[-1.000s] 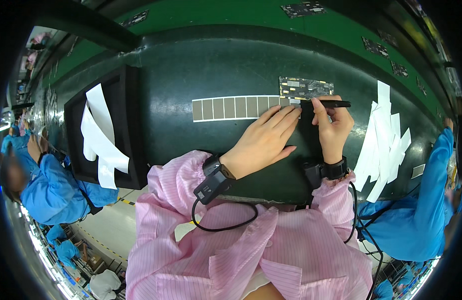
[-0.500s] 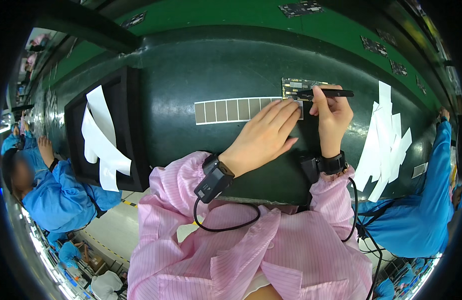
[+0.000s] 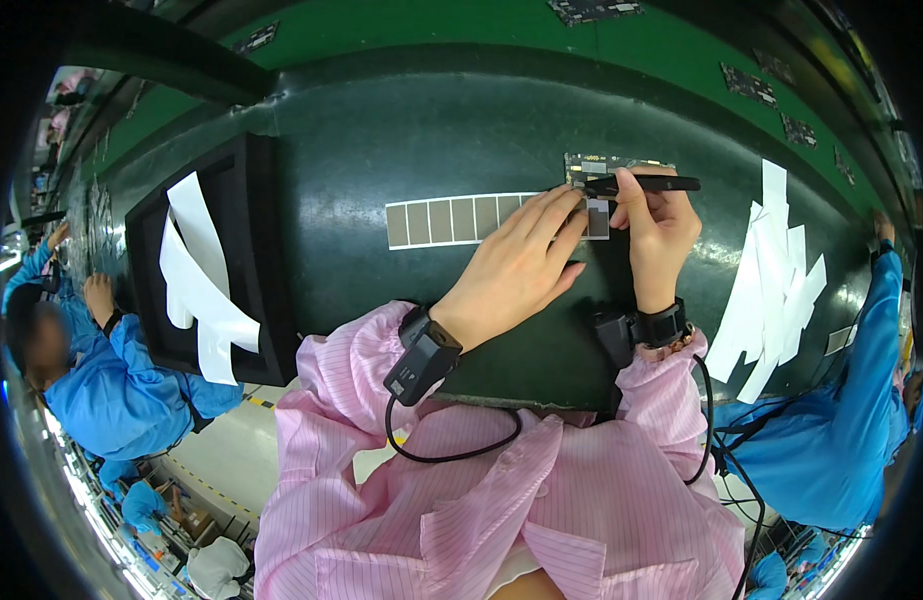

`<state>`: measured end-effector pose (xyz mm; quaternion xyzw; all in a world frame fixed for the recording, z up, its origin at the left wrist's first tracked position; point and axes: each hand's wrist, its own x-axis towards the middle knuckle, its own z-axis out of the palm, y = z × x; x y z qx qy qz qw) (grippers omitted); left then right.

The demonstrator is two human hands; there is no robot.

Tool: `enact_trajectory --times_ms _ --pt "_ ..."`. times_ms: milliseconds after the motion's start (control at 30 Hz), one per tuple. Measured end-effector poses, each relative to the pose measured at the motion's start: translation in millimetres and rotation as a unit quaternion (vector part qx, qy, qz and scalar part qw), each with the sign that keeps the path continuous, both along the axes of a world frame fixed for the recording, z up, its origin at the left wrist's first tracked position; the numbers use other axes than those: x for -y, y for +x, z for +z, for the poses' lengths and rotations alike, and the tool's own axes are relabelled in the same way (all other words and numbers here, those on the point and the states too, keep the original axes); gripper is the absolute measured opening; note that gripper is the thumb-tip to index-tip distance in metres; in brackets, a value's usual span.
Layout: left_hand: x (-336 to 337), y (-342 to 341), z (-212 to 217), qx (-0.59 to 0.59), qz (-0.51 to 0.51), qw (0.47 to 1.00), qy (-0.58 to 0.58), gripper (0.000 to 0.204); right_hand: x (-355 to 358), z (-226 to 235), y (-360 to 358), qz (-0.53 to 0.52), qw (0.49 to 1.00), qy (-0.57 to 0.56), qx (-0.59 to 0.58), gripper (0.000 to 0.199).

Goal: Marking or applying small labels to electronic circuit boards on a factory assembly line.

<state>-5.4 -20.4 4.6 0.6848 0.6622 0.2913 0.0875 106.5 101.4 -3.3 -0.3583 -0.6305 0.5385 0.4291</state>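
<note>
My left hand [image 3: 521,262] lies flat with fingers stretched over the right part of a label strip [image 3: 439,221], a white backing with a row of grey-brown rectangles. Between the thumb and fingers of my right hand [image 3: 661,235] is a pair of black tweezers [image 3: 678,183], held nearly level with the points to the left. Those points are close to my left fingertips, and I cannot make out whether they grip anything. Just beyond both hands is a dark circuit board [image 3: 626,161], its near part hidden by fingers and tweezers.
On the left, a black tray [image 3: 271,260] holds curled white strips [image 3: 199,255]. White strips are piled [image 3: 776,290] at the right. Several boards lie on the green belt [image 3: 411,25] across the far side. People in blue sit left [image 3: 131,395] and right [image 3: 831,430].
My left fingers have shifted slightly left, uncovering more of the strip's right end. The tweezers and my right hand have moved slightly left.
</note>
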Motion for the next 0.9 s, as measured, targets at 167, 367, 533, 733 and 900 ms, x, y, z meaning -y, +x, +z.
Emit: enact_trajectory --times_ms 167,367,533,733,900 --pt "0 0 1 0.009 0.000 1.000 0.001 0.048 -1 -2 1 0.000 1.000 -0.001 0.007 0.010" --pt "0 0 0 0.006 -0.002 1.000 0.003 0.048 -1 -4 1 0.001 1.000 0.013 0.012 0.010" --pt "-1 1 -2 0.000 0.005 1.000 -0.003 0.053 -2 -4 0 0.005 1.000 0.017 0.019 0.009" --pt "-2 2 -1 -0.028 0.009 0.999 -0.013 0.058 -2 2 10 -0.032 0.999 0.013 0.022 0.009" --pt "-1 2 3 -0.042 -0.015 0.999 -0.028 0.055 1 0 28 -0.012 0.998 -0.002 0.065 0.010"
